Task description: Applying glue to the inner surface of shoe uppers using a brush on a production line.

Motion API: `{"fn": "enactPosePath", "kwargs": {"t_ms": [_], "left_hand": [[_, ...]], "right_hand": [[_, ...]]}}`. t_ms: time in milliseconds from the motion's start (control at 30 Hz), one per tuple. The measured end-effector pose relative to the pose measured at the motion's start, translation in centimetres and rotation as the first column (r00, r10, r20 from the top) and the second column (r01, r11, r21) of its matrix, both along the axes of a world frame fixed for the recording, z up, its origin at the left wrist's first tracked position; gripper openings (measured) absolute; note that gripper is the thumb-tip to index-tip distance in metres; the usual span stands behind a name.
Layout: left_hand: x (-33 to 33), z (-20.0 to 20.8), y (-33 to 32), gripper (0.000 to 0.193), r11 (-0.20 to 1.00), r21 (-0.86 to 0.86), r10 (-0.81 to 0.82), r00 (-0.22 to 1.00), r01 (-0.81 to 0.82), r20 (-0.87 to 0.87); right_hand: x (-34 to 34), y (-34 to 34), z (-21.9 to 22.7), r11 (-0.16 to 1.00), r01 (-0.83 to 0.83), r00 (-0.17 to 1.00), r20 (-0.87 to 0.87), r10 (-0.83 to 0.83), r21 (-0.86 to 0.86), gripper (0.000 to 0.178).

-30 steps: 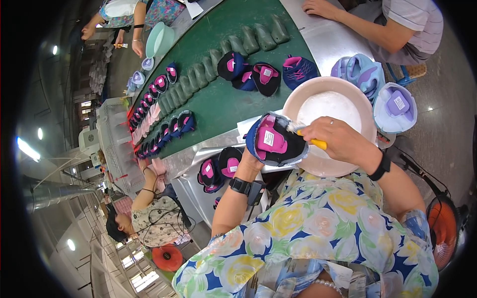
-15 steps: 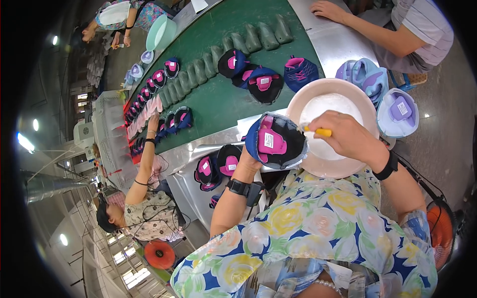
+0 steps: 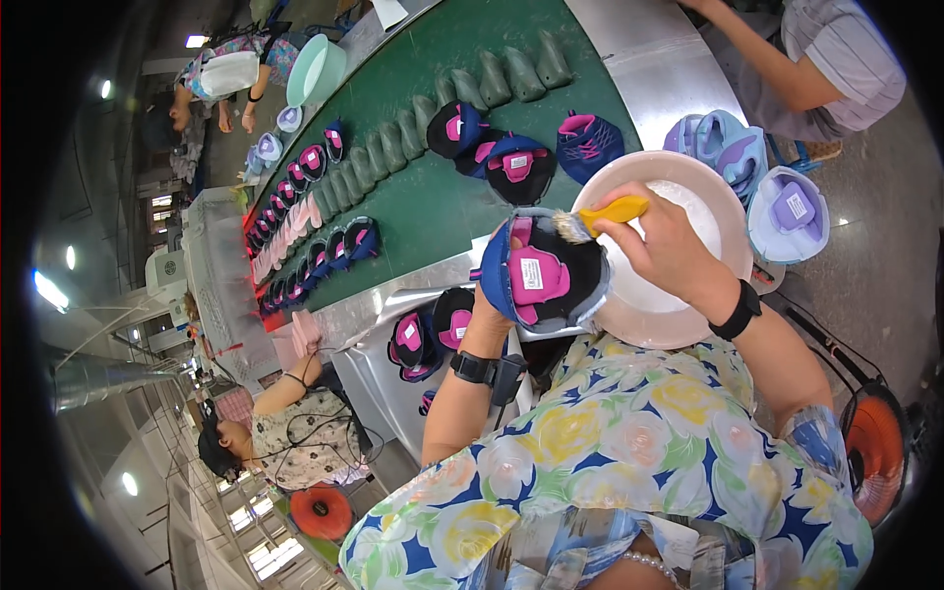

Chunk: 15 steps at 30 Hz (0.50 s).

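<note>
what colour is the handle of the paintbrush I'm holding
The paintbrush handle is yellow, seen best in the head view.

I find no legible text on my feed. The white label [image 3: 531, 273] inside the held navy shoe upper [image 3: 555, 281] bears print too small to read; the pale tag [image 3: 796, 206] in the light-blue upper [image 3: 786, 221] is equally illegible.

You've got one brush [image 3: 618, 211] at 2 o'clock, two basins [image 3: 644, 169] [image 3: 332, 79] (3 and 11), two fans [image 3: 875, 447] [image 3: 320, 511] (4 and 7), your two wristbands [image 3: 736, 311] [image 3: 472, 368].

Open green strip [image 3: 418, 206]; basin [image 3: 726, 231] rightward
</note>
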<state>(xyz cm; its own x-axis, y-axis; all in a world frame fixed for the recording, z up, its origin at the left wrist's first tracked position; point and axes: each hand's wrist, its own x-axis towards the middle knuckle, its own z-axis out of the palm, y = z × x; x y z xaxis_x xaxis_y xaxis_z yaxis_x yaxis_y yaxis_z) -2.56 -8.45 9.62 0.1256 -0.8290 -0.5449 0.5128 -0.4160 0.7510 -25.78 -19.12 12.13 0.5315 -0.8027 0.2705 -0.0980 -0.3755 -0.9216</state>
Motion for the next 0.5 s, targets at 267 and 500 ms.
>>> {"fn": "enactPosePath", "kwargs": {"t_ms": [267, 500], "left_hand": [[4.1, -2.2, 0.2, 0.052, 0.947, -0.303, 0.102, 0.792, 0.108, 0.601], [8.4, -3.5, 3.1, 0.040, 0.936, -0.351, 0.210, 0.738, 0.038, 0.641]], "right_hand": [[-0.6, 2.3, 1.0, 0.988, 0.072, 0.997, 0.026, -0.076, 0.136, 0.020], [3.4, 4.2, -0.4, 0.991, -0.005, 0.999, -0.034, 0.010, 0.133, 0.016]]}}
